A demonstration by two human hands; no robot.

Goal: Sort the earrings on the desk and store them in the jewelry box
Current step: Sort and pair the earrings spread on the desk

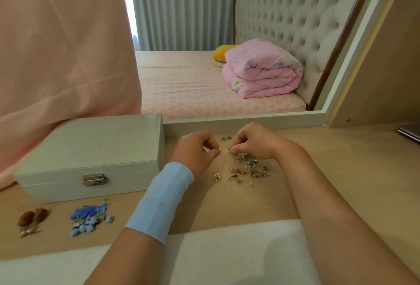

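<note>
A closed white jewelry box (91, 148) with a metal clasp stands on the wooden desk at the left. Right of it lies a loose pile of small silver and gold earrings (247, 170). My left hand (197, 150), with a light blue band round the wrist, pinches a tiny earring between thumb and fingertip just left of the pile. My right hand (254, 142) pinches another small earring at the pile's far edge. A pair of silver studs (226, 138) lies apart behind the pile. Blue flower earrings (91, 217) and brown earrings (31, 218) sit grouped in front of the box.
A large mirror (227, 57) stands behind the desk and reflects a bed. Pink cloth (56, 46) hangs at the left behind the box. A white fluffy cloth (204, 250) covers the desk's near edge. A dark flat object (410, 133) lies at the far right.
</note>
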